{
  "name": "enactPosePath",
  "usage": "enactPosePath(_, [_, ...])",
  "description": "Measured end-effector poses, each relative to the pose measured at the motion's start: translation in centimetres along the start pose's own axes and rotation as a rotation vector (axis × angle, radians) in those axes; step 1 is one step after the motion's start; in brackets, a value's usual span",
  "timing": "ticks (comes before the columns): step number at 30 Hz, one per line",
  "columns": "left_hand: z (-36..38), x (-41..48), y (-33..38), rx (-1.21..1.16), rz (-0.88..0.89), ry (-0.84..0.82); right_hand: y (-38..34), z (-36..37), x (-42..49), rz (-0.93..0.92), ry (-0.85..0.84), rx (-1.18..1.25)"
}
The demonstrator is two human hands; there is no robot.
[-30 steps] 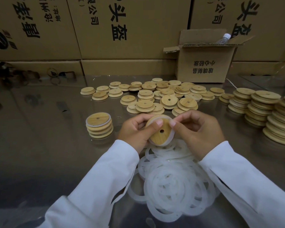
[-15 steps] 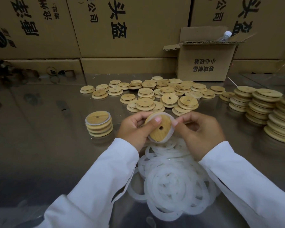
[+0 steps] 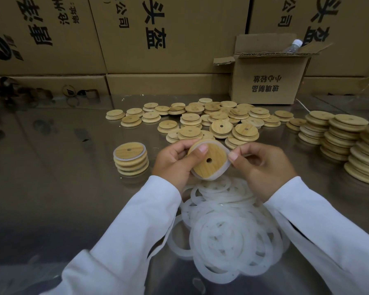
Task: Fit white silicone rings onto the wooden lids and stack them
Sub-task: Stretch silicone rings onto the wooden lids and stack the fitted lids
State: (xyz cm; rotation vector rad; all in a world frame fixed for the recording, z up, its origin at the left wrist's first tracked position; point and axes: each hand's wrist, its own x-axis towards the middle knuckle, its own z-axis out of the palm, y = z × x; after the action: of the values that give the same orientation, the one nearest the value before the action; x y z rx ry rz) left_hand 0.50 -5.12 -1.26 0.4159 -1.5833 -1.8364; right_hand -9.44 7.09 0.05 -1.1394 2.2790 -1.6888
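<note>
Above the loose ring pile [image 3: 228,237], our left hand [image 3: 173,165] grips the wooden lid [image 3: 209,161] — holed face tilted towards us — while our right hand [image 3: 262,167] pinches the silicone ring [image 3: 226,161] at its right rim; the ring's left part is hidden.

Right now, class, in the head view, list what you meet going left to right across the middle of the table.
Short stack of ringed lids → left hand → wooden lid it grips → right hand pinching the silicone ring → tall stacks of lids.
</note>
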Motion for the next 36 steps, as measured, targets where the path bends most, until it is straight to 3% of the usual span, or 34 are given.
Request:
enactPosePath(9, [0.1,0.0,-0.2,-0.02,-0.019,0.049,-0.3,0.5,-0.6,-0.008,0.038,0.16])
enactPosePath(21, [0.1,-0.1,-0.3,0.027,-0.048,0.002,0.4,1.2,-0.7,0.026,0.172,0.085])
enactPosePath(26, [0.1,-0.3,-0.6,0.203,0.007,-0.025,0.1,1.1,-0.9,-0.055,0.107,-0.026])
enactPosePath(36, [-0.2,-0.2,-0.2,-0.002,-0.053,-0.102,-0.2,0.0,-0.3,-0.088,0.035,-0.019])
